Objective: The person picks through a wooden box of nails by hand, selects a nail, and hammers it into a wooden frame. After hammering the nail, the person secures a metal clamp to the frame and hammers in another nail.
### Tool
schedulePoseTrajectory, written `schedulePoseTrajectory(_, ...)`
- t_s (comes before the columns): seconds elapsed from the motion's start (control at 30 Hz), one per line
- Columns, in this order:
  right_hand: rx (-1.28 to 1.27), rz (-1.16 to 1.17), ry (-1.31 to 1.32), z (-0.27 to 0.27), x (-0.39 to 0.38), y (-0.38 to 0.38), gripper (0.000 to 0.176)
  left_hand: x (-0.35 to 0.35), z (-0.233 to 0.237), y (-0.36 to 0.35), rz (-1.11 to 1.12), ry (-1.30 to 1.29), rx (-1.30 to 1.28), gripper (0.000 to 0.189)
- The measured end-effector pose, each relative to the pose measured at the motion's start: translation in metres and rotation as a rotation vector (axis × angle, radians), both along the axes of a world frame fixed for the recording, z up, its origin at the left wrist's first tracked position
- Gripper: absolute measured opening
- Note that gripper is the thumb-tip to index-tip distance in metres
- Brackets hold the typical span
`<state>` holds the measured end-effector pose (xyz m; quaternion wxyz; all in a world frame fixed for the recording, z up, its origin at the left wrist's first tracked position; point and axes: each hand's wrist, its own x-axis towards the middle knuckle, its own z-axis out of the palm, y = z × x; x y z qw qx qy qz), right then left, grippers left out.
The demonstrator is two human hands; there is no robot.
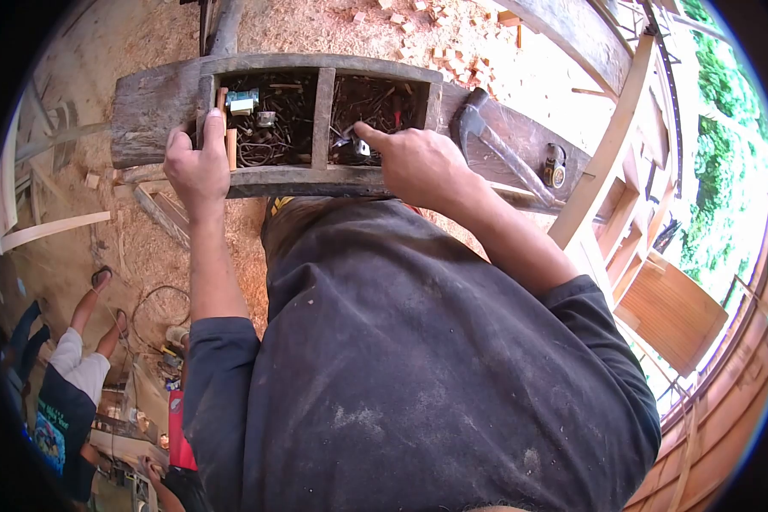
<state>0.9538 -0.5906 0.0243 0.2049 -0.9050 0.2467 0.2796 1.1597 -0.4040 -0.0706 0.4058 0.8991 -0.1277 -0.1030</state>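
shirt (418, 367): dark grey | sleeves (222, 358): short | marks: pale dust smudges (scattered)

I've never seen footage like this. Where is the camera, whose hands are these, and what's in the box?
No machine here: the one picture comes from a camera worn on a person's head, looking down past their dark shirt at their own bare hands. The wide lens bends the edges. The left hand grips the rim of a wooden toolbox whose two compartments hold nails and metal scraps. The right hand reaches into the right compartment, fingertips at a small shiny metal piece; whether it is pinched is unclear. A hammer and a padlock lie on the box's right end. Sawdust covers the ground; another person sits at lower left.
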Motion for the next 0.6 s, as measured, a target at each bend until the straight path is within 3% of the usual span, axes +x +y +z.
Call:
schedulePoseTrajectory(0.1, 0.049, 0.02, 0.023, 0.001, -0.011, -0.005, 0.055, 0.0, -0.004, 0.0, 0.003, -0.004, -0.012, 0.047)
schedulePoseTrajectory(0.17, 0.042, -0.008, -0.163, -0.012, -0.018, -0.009, 0.049, 0.0, -0.007, 0.001, 0.003, -0.015, -0.026, 0.047)
schedulePoseTrajectory(0.3, -0.007, -0.079, -0.237, -0.015, 0.001, -0.012, 0.044, 0.003, -0.007, 0.002, -0.026, -0.039, -0.018, 0.047)
schedulePoseTrajectory(0.6, 0.025, -0.034, -0.058, -0.005, -0.002, -0.001, 0.051, 0.002, -0.008, -0.001, -0.015, -0.061, -0.022, 0.044)
